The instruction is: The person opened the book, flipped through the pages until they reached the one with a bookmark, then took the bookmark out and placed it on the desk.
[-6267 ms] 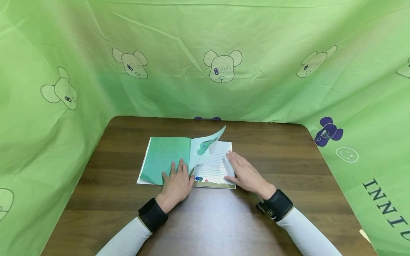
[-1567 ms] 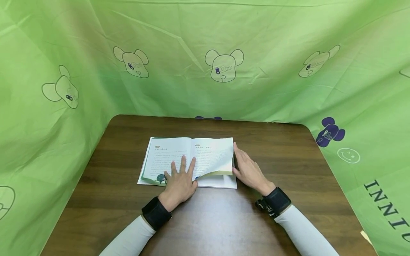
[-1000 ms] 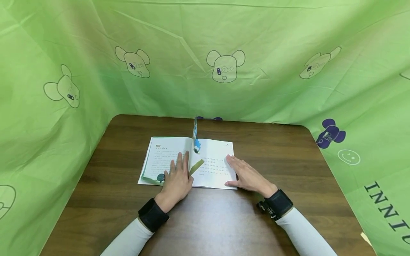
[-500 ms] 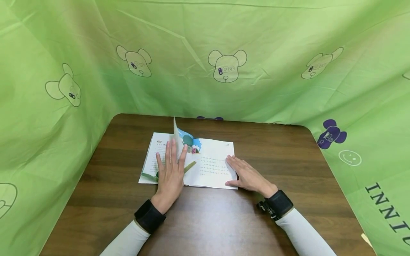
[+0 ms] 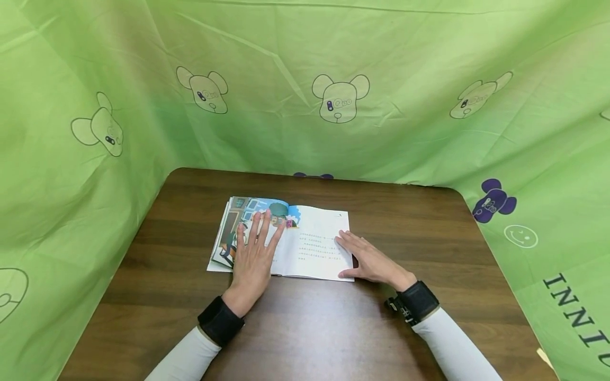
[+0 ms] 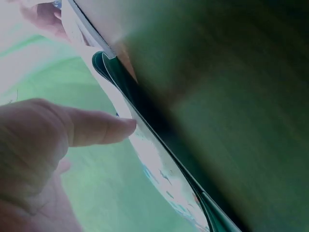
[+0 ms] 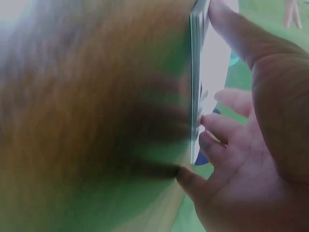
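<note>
Book [image 5: 319, 218] lies spread face-up in the far half of the visible surface [image 5: 395, 222], a little left of middle. Left page [image 5: 245, 206]: colour picture, blue sky, a tree. Right page [image 5: 312, 247]: mostly white, some lines of print, a bit of picture at its far left corner. Leaves [image 5: 214, 264] underneath peek out along the left side.

Left hand [image 5: 252, 259] palm down over the left page, fingers straight and fanned, nothing gripped. Left wrist view: thumb [image 6: 99, 128] stretched out by the book's near edge; whether it touches paper, cannot tell. Leaves bow there, not quite flat.

Right hand [image 5: 374, 262] at the book's right edge, fingers nearly straight over the margin, thumb apart toward the near right corner. No pinch seen.

Handling, by eye: light. Single leaves thin and floppy, the stack firmer. Paper looks smooth, so a dry fingertip may slip; a hard tug close to the gutter [image 5: 284, 264] could crease or tear it. Best hold on one leaf: an outer corner, between thumb and finger. Whole book: both outer edges, thumbs on top.

Around: green cloth [image 5: 267, 137] with bear outlines, far, left and right; black bands [image 5: 221, 321] on both wrists; pale sleeves [image 5: 186, 354].
</note>
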`<state>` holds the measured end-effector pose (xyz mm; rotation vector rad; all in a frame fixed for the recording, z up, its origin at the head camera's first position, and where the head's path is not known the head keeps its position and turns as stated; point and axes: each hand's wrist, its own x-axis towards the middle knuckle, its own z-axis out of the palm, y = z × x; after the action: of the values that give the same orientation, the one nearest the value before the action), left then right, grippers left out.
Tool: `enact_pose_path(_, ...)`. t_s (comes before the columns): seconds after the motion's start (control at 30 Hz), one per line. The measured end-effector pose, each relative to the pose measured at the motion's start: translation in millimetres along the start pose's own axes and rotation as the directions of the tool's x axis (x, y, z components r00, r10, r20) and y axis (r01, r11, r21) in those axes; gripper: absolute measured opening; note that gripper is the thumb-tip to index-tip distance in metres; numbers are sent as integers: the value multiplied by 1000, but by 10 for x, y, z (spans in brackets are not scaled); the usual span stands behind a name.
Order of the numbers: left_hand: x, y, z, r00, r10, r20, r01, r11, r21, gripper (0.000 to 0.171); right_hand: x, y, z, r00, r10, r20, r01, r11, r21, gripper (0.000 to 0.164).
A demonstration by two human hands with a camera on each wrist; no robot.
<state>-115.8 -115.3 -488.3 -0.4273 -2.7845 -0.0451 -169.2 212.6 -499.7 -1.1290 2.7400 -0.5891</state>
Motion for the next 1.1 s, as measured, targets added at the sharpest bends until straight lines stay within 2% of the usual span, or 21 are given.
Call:
enact_pose_path(0.13,-15,-4,3,996,16,92,-16,1000,3,91,8,60,-27,999,-36,25,36,999,20,95)
enact_pose_path(0.3,-43,2,-11,981,68,183,-66,998,-13,76,30,95,-39,998,-57,39,56,998,18,94)
enact_pose_path(0.47,-86,18,-42,965,123,233,-105,990,-91,66,59,91,-25,996,-88,-18,88,996,-33,89)
enact_pose_path(0.63,-104,50,-52,946,109,307,-62,985,-161,55,85,58,1,993,-84,-80,76,992,-104,88)
enact_pose_path(0.77,-103,94,-45,916,63,397,29,974,-223,61,102,17,22,994,-52,-101,38,990,-136,87)
enact_pose_path(0.9,-96,134,-33,889,30,457,94,965,-247,78,114,-25,31,994,-4,-105,-15,984,-178,82)
enact_pose_path(1.1,-71,202,-44,873,14,488,124,960,-251,94,113,-50,40,994,37,-101,-59,972,-229,67)
